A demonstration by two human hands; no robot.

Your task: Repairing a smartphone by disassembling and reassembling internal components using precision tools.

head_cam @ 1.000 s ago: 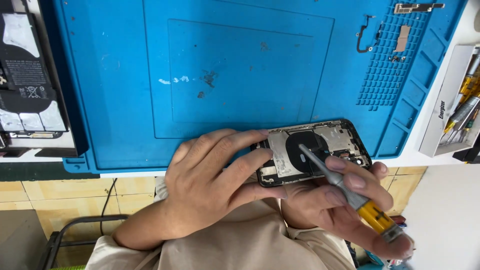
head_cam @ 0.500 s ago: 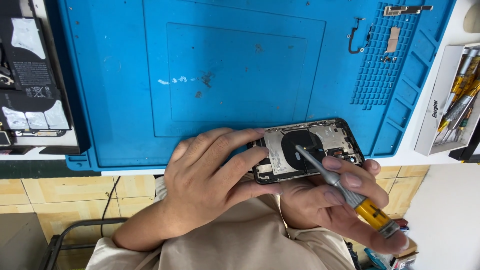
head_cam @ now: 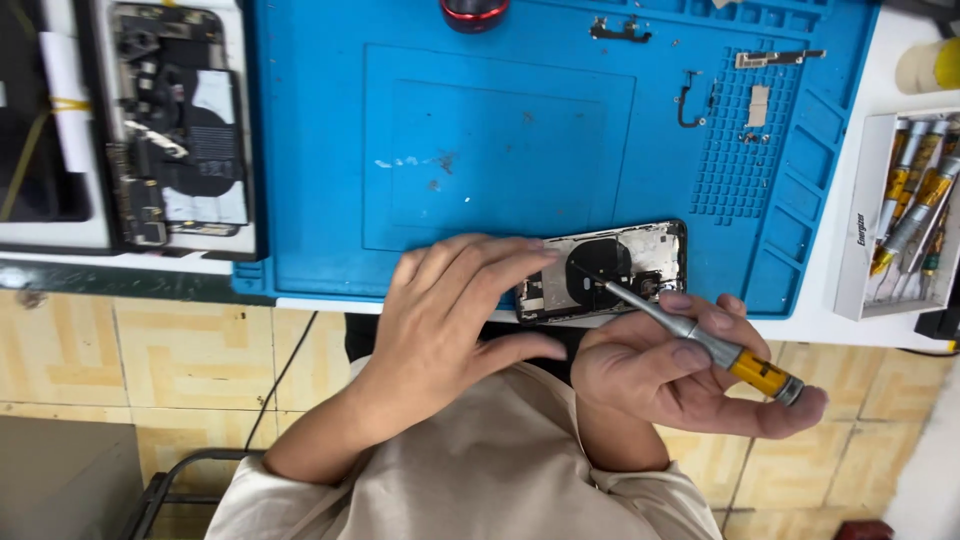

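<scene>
left hand (head_cam: 455,320) is clamped on the left end of the opened phone (head_cam: 610,270) at the lower edge of the blue mat (head_cam: 480,130), mid-frame, right hand (head_cam: 680,375) curled around a yellow-handled screwdriver (head_cam: 700,340), tip down inside the phone

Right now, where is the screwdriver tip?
In the head view the screwdriver is in the right hand, its tip on the opened phone at the blue mat's near edge.
</scene>
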